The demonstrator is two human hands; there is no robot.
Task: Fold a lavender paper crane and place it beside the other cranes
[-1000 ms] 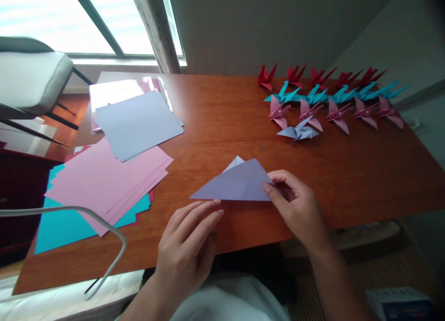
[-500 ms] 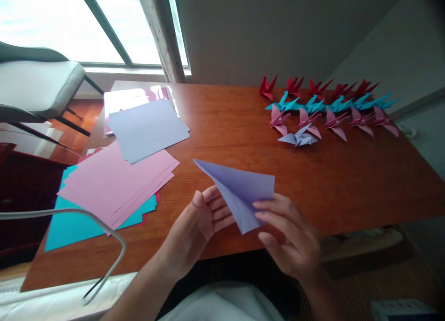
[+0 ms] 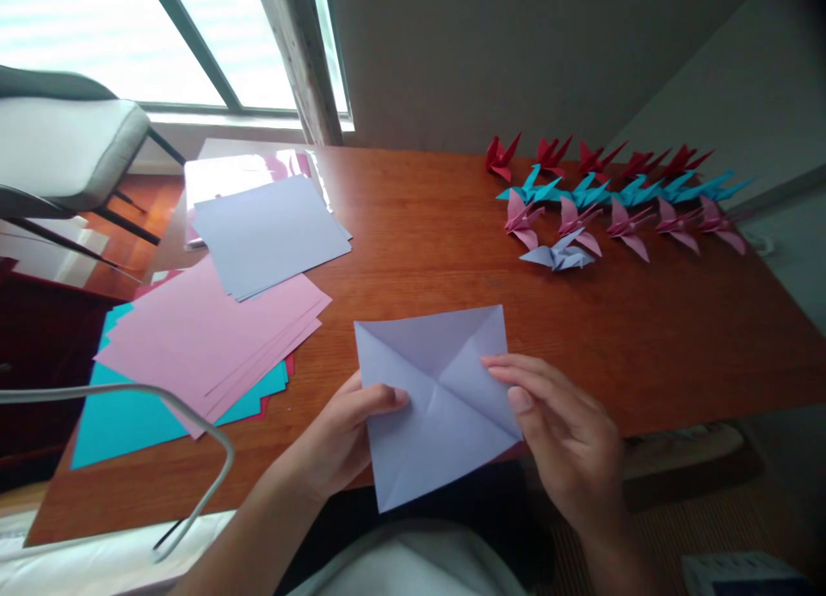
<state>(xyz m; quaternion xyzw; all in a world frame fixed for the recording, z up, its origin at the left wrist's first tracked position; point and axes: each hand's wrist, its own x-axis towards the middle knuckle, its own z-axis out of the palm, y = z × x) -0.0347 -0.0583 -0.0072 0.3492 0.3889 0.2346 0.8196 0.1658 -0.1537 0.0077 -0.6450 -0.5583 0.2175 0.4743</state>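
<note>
A pale lilac square of origami paper [image 3: 445, 415] is spread open above the table's near edge, with crease lines crossing at its middle. My left hand [image 3: 348, 428] grips its left side, thumb on the front face and fingers hidden behind. At the right edge, my right hand [image 3: 568, 433] has two fingertips on the front face and the thumb close below them; whatever its other fingers touch is hidden. Beyond the paper stands a folded lilac crane [image 3: 558, 256].
Rows of folded cranes, pink [image 3: 625, 224], blue [image 3: 587, 192] and red [image 3: 597, 159], stand at the back right. Lilac sheets [image 3: 271, 235], pink sheets [image 3: 212, 329] and blue sheets [image 3: 129, 424] lie at left on the wooden table [image 3: 413, 235]. A grey bent tube [image 3: 194, 415] crosses the lower left.
The lilac paper was folded over and is now opened out flat. My left hand has closed on its left side, and my right hand has shifted slightly right along with the edge.
</note>
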